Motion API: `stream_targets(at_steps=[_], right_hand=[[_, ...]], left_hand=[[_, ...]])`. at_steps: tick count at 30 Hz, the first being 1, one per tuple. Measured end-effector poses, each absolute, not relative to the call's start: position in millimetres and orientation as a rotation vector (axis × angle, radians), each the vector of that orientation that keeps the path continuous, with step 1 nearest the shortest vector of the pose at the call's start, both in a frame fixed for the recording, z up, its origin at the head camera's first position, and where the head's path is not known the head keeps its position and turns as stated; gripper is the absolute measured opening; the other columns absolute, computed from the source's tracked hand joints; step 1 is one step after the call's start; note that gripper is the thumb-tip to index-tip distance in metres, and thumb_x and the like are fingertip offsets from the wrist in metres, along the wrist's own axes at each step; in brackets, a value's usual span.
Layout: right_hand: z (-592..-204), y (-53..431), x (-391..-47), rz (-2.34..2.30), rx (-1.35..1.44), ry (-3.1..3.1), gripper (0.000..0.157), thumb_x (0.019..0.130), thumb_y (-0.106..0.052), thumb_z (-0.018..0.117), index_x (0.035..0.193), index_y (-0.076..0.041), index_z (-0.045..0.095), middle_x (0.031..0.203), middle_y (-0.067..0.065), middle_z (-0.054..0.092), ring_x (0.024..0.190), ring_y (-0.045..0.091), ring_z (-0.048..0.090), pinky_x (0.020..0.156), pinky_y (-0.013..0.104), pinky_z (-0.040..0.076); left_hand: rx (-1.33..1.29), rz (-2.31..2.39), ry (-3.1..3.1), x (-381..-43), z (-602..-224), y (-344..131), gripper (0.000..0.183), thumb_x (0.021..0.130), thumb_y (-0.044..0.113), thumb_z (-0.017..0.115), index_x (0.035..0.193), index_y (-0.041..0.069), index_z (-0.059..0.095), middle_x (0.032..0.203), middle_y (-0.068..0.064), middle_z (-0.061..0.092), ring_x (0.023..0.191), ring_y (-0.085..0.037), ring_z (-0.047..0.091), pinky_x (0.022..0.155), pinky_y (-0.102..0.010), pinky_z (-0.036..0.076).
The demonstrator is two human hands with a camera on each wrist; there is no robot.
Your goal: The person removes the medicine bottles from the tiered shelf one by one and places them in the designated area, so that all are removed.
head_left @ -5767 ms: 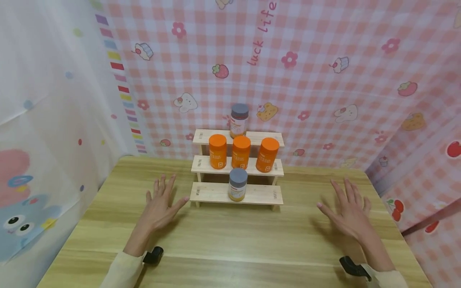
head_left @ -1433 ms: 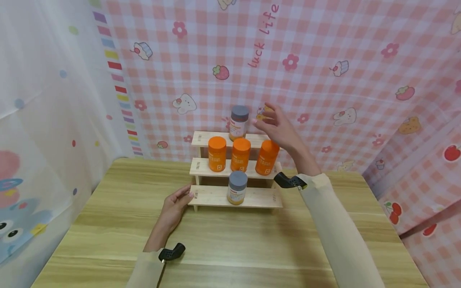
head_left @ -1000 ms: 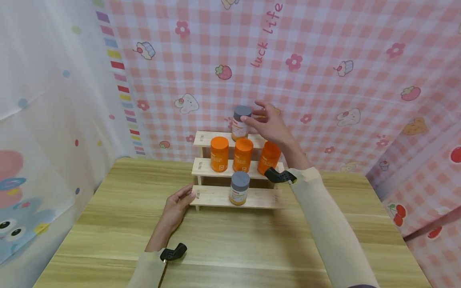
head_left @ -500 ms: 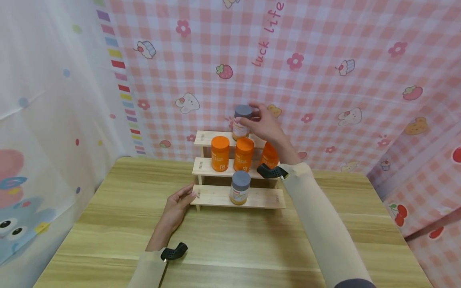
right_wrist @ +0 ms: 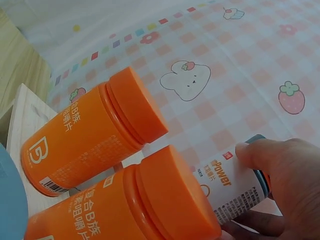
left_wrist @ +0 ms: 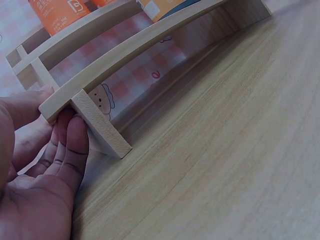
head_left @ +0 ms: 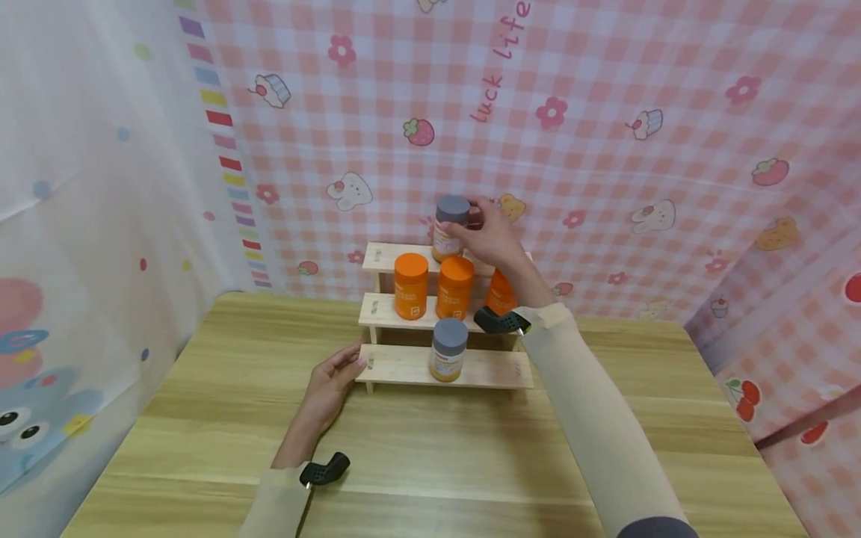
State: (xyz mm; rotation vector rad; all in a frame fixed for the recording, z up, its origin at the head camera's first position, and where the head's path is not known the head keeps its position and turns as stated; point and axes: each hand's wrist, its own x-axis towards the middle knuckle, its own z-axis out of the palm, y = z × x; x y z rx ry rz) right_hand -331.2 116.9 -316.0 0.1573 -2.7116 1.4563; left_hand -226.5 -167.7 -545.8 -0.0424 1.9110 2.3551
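My right hand (head_left: 494,235) holds a grey-lidded pill bottle (head_left: 448,240) standing upright on the top tier of a three-tier wooden stand (head_left: 397,365). In the right wrist view the thumb lies against the label side of that bottle (right_wrist: 227,182), with other fingers around the far side. My left hand (head_left: 329,385) grips the left end of the stand's lowest board. The left wrist view has its thumb (left_wrist: 37,102) on the board and fingers curled beneath. Another grey-lidded bottle (head_left: 448,351) stands on the lowest tier.
Three orange bottles stand on the middle tier: left (head_left: 411,288), centre (head_left: 455,288) and right (head_left: 501,295), the last partly hidden by my right wrist. The stand sits on a wooden table (head_left: 430,463). A pink checked cloth (head_left: 592,172) hangs close behind.
From open above the table, my left hand moved right and took hold of the stand's board. My right hand came up and leftward, closing around the top bottle, which stays on its tier.
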Motion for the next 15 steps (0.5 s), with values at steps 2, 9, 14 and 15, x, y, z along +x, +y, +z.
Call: stream_targets(at_steps=[2,9,14,15], right_hand=[[-317.6,116.5,-331.5,1.462,0.142,-2.704,0.072,0.095,-0.042,0.073,0.154,-0.018,0.040,0.138,0.010,0.057,0.125,0.027,0.056,0.109,0.045,0.049],[-320.6,115.0,-332.9,1.497,0.056,-2.674,0.072,0.093,-0.044,0.075,0.151,-0.018,0.041,0.141,0.008,0.056,0.127,0.025,0.055,0.110,0.042,0.049],[-320.8,114.0,-331.3,1.475,0.054,-2.658,0.071,0.093,-0.043,0.076,0.149,-0.017,0.043,0.139,0.008,0.057,0.123,0.025,0.057,0.107,0.042,0.051],[-320.6,113.9,-330.6,1.475,0.057,-2.652,0.070,0.092,-0.042,0.076,0.149,-0.016,0.043,0.139,0.009,0.058,0.123,0.025,0.057,0.107,0.041,0.051]], left_hand=[[-0.049,2.362,1.905,-226.5,-545.7,-167.6,0.052,0.099,0.004,0.065,0.147,-0.006,0.050,0.113,0.003,0.060,0.104,-0.002,0.062,0.090,-0.015,0.053],[-0.063,2.373,1.883,-227.4,-546.8,-166.3,0.052,0.098,0.004,0.065,0.147,-0.005,0.050,0.112,0.002,0.058,0.104,-0.004,0.060,0.090,-0.016,0.053],[-0.058,2.366,1.885,-227.1,-546.4,-167.3,0.052,0.099,0.004,0.065,0.147,-0.005,0.050,0.114,0.000,0.057,0.104,-0.004,0.060,0.090,-0.016,0.053],[-0.053,2.361,1.888,-226.9,-546.0,-167.7,0.052,0.099,0.005,0.065,0.148,-0.005,0.050,0.115,0.000,0.057,0.105,-0.004,0.060,0.090,-0.016,0.053]])
